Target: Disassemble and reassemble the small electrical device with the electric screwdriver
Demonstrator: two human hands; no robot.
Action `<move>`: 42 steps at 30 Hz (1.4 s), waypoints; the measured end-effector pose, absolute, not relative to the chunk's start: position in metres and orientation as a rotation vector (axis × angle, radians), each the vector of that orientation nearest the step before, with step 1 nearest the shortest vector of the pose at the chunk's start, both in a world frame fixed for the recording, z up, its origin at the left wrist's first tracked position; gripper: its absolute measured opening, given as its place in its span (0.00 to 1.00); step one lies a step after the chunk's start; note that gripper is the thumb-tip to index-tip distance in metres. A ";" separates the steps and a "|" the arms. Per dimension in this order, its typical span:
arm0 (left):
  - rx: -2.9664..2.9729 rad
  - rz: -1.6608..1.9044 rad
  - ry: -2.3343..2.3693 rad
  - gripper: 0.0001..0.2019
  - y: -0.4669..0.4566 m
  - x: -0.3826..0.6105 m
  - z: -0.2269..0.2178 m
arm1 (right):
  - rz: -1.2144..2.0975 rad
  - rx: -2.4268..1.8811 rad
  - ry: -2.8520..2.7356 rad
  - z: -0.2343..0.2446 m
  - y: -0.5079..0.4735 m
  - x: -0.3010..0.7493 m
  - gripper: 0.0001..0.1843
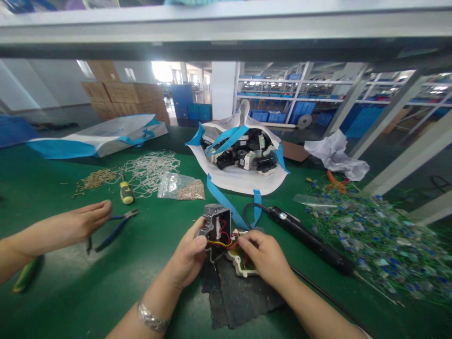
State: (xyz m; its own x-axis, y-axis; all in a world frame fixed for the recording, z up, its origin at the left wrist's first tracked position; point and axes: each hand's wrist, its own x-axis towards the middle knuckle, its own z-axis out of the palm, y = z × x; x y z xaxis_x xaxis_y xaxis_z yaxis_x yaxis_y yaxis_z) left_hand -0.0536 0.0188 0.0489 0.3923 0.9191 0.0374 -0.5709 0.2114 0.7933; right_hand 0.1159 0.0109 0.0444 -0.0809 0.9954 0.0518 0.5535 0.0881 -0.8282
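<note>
Brown cardboard boxes [123, 94] stand stacked beyond a green-topped workbench [106, 282], where a flat white-and-blue bag [106, 136] lies behind a loose tangle of thin white cord [151, 167]. At right, crumpled white paper [341, 153] sits near a heap of green strands and blue-and-clear bits [388, 245]; blue bins [259, 116] line white-framed shelving [300, 89] in the background.

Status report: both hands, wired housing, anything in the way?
Left grip holding black housing. Right grip at wires, by white-rimmed cover. Another person's hand at left, apart from housing.
</note>
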 end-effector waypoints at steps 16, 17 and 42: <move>1.028 1.172 0.574 0.35 0.020 -0.057 0.050 | 0.715 -1.402 -1.966 0.042 0.005 0.109 0.08; 1.013 1.198 0.591 0.35 0.021 -0.056 0.051 | 0.710 -1.376 -2.016 0.044 0.004 0.110 0.10; 0.864 1.459 0.963 0.25 0.038 -0.072 0.053 | 0.772 -1.481 -2.218 0.067 0.010 0.133 0.12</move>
State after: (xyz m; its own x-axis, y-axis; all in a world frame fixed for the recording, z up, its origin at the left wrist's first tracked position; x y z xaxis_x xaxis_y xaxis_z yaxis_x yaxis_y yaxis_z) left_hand -0.0717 0.0384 0.0528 -0.1014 0.9948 -0.0043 -0.3952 -0.0363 0.9179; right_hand 0.1327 0.0101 0.0670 -0.3836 0.9235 -0.0017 0.7247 0.2999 -0.6204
